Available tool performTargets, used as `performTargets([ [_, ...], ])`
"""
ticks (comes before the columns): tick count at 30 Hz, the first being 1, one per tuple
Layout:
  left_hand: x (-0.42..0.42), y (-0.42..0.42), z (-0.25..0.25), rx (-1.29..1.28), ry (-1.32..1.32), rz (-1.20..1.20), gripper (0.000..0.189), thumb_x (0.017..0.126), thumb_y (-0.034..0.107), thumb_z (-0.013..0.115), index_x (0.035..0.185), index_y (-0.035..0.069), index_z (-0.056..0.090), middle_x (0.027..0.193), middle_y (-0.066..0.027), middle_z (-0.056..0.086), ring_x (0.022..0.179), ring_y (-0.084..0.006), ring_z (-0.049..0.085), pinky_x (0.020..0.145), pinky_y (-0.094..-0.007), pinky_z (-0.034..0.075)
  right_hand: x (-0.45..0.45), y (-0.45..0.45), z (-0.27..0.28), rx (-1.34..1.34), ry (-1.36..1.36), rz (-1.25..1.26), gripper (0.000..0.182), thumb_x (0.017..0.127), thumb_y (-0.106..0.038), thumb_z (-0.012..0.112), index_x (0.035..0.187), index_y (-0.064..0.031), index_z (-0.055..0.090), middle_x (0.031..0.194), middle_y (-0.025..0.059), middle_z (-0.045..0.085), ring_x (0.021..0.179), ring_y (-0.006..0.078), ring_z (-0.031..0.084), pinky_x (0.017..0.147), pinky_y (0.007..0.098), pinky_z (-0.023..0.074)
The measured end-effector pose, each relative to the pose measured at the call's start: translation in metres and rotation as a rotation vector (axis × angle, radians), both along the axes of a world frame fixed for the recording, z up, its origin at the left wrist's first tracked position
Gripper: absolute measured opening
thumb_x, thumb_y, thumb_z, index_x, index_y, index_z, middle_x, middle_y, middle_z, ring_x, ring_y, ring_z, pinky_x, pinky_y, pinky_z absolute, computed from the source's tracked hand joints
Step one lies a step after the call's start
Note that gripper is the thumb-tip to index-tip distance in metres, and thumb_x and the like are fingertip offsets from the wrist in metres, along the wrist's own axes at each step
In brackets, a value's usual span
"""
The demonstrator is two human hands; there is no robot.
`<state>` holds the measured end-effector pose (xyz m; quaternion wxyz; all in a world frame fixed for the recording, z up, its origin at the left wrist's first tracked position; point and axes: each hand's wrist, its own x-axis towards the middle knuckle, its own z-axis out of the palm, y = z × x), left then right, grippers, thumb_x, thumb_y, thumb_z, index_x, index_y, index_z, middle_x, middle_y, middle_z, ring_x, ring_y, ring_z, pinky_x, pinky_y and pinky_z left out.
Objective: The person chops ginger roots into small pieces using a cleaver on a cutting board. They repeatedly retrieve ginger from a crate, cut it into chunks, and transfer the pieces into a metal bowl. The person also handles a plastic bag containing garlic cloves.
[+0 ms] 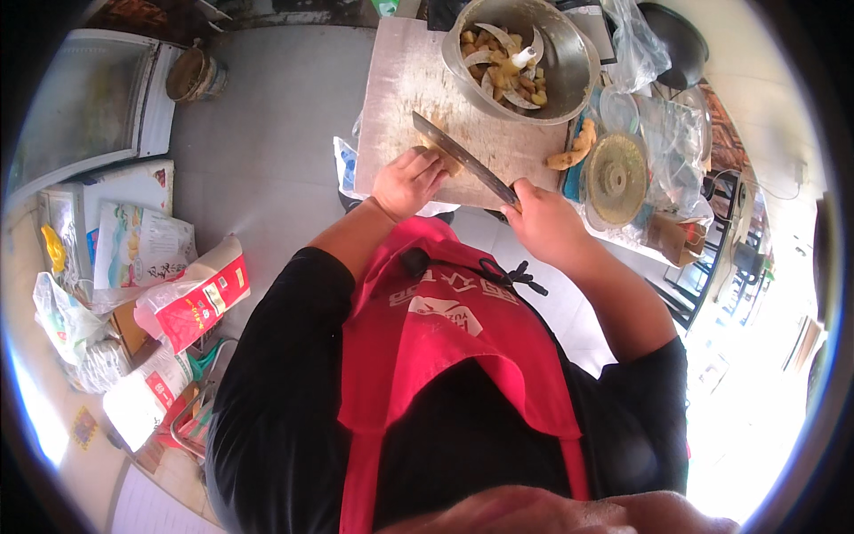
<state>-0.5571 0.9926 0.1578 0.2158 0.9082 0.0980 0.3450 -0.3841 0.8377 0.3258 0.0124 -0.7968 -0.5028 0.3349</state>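
Observation:
My right hand (548,217) grips the handle of a long kitchen knife (467,162), its blade slanting up and to the left across a worn cutting board (400,87). Under the curled fingers of my left hand (408,181) is a tan piece of food (454,165), probably ginger, right beside the blade. My fingers hide most of it. At the board's far right corner stands a metal bowl (570,73) with curved blades on a white hub. Chopped pieces (497,75) lie among those blades. A whole ginger root (574,150) rests right of the board.
A round, crusted lid (617,180) and transparent plastic bags (670,167) crowd the right side. Behind them sits a dark pan (674,47). On the left are a bucket (193,75), a glass-fronted cabinet (87,100) and a red-and-white package (203,300).

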Motion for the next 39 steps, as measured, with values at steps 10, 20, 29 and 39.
performTargets([
  [10, 0.001, 0.003, 0.002, -0.013, -0.001, -0.007, 0.020, 0.074, 0.012, 0.076, 0.092, 0.006, 0.071, 0.105, -0.0043, 0.063, 0.091, -0.0217, 0.063, 0.074, -0.0320, 0.056, 0.012, -0.003, -0.008, -0.058, 0.045, -0.032, 0.029, 0.095, -0.027, 0.058, 0.103, 0.0000, 0.049, 0.083, 0.0214, 0.066, 0.081, 0.0423, 0.064, 0.071, 0.0518, 0.0492],
  [20, -0.001, 0.004, 0.000, -0.031, 0.026, -0.019, 0.022, 0.074, 0.011, 0.076, 0.094, 0.006, 0.071, 0.104, -0.0053, 0.062, 0.091, -0.0223, 0.063, 0.074, -0.0322, 0.057, 0.021, 0.000, -0.014, -0.227, 0.086, -0.031, 0.030, 0.096, -0.027, 0.056, 0.103, 0.0011, 0.048, 0.087, 0.0249, 0.065, 0.083, 0.0440, 0.063, 0.073, 0.0525, 0.0484],
  [29, 0.000, -0.002, -0.005, -0.058, 0.004, -0.001, 0.024, 0.072, 0.010, 0.075, 0.095, 0.007, 0.070, 0.100, -0.0047, 0.063, 0.086, -0.0229, 0.063, 0.071, -0.0327, 0.057, -0.004, 0.013, -0.074, 0.004, -0.017, 0.063, 0.030, 0.096, -0.028, 0.055, 0.103, 0.0001, 0.047, 0.090, 0.0258, 0.065, 0.081, 0.0451, 0.065, 0.072, 0.0525, 0.0522],
  [39, 0.000, 0.002, 0.005, -0.101, 0.130, -0.044, 0.030, 0.073, 0.009, 0.070, 0.102, 0.008, 0.065, 0.105, -0.0097, 0.060, 0.096, -0.0294, 0.059, 0.082, -0.0374, 0.053, -0.023, -0.031, -0.054, 0.130, -0.017, -0.249, 0.030, 0.096, -0.034, 0.055, 0.101, -0.0047, 0.055, 0.093, 0.0206, 0.066, 0.087, 0.0425, 0.063, 0.077, 0.0516, 0.0500],
])
